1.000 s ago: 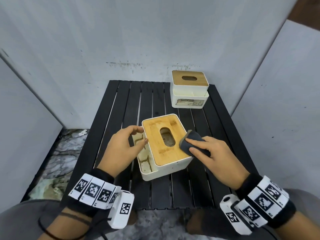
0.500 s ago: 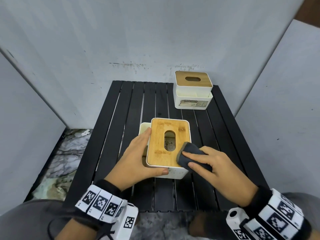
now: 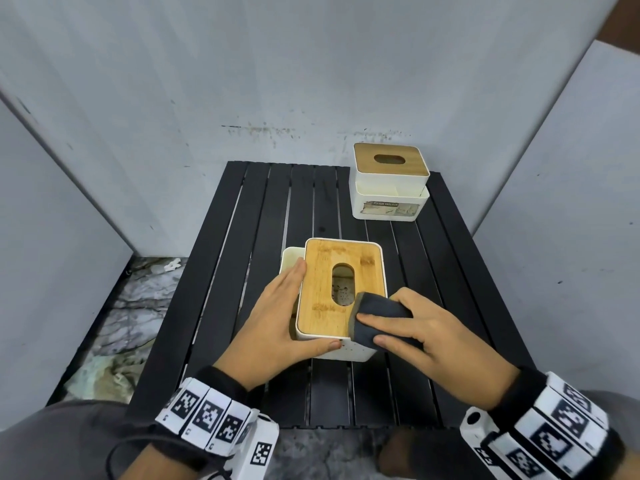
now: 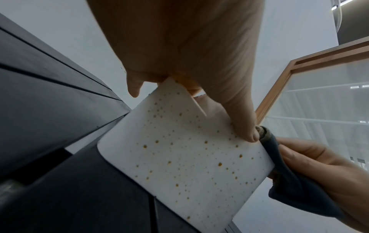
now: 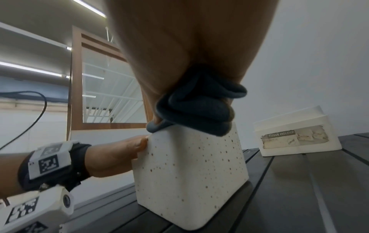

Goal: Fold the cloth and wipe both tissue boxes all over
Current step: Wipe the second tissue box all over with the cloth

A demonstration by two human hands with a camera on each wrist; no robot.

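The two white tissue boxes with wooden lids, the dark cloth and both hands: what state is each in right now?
Near white tissue box with wooden lid: upright, lid on, front wall speckled with brown spots.
Far white tissue box with wooden lid: upright, lid on, untouched.
Dark grey cloth: folded, pressed on near box's front right corner.
Left hand: steadies near box.
Right hand: holds cloth.

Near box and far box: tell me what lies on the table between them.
Nothing lies there. In the head view, only bare black table slats show between the near box and the far box.
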